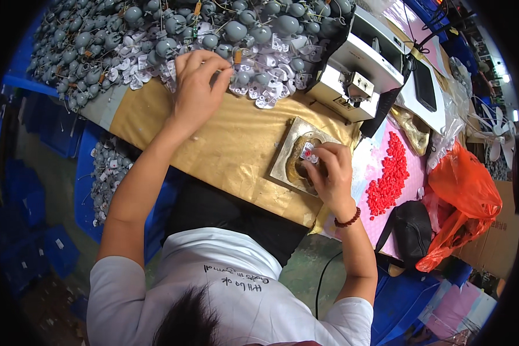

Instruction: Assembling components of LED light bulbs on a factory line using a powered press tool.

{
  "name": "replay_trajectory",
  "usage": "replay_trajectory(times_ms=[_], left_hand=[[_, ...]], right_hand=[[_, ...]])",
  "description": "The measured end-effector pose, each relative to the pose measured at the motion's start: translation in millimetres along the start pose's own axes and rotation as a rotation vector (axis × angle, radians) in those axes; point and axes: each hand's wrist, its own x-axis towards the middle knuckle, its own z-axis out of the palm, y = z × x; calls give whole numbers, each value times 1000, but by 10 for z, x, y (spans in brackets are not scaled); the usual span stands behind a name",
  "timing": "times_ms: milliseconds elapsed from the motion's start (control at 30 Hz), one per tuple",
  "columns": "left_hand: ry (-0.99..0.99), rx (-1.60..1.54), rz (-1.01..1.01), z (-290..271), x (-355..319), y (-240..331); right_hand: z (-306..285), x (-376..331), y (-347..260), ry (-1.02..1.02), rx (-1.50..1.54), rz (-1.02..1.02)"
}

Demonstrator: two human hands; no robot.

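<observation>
Nearest to us, our right hand (328, 170) is pinching a small white part with red buttons (308, 152) over the metal plate (288, 153), while farther up-left our left hand (197, 89) is closing its fingers on the grey pile (155, 34).

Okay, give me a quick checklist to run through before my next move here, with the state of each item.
1. Left hand on the pile of grey parts: ok.
2. Left grip closed on one part: cannot tell.
3. Right hand holds a small white piece with red: ok.
4. Piece sits over the metal plate: ok.
5. Red caps lie beside the right hand: ok.
6. Machine ready: cannot tell.
</observation>
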Motion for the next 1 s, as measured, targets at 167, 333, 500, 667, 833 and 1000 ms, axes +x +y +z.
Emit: replay_trajectory(times_ms=[167,333,500,667,833,1000], left_hand=[[-109,-458,55,-322,61,713],[-421,-720,-66,-213,-93,989],[-647,-1041,-443,75,-296,846],[-646,-1007,-311,-81,-162,892],[-862,-914,-50,-366,-77,954],[-1341,-1406,-529,-192,-586,1013]], right_hand=[[-283,251,-153,180,32,-106],[-385,534,-478,93,192,-175],[-54,573,-381,-72,252,-7],[-46,589,-414,-2,579,337],[-548,561,-583,-179,507,91],[-684,268,-454,-299,488,117]])
